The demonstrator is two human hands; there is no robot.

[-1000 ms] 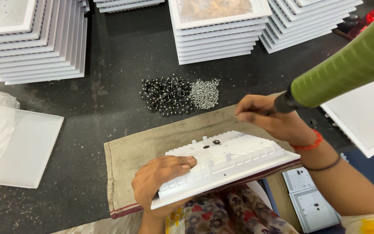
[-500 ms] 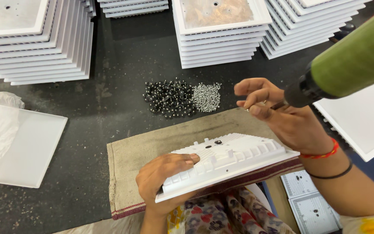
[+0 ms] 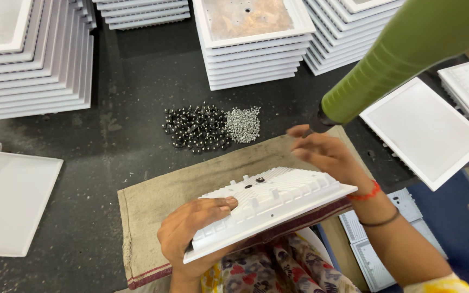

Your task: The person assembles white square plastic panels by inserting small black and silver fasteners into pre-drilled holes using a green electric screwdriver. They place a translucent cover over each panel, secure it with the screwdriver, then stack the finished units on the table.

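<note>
The left hand grips the white ribbed panel by its near corner, tilted over the cloth. The right hand hovers above the far edge, fingers loosely curled, apparently empty. The panel looks light, stiff and smooth; hold it by the edges.

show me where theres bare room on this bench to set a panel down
Bare dark table lies between the left stack, the flat white sheet and the cloth. It is crowded by the black pieces, silver screws and middle stack.
</note>
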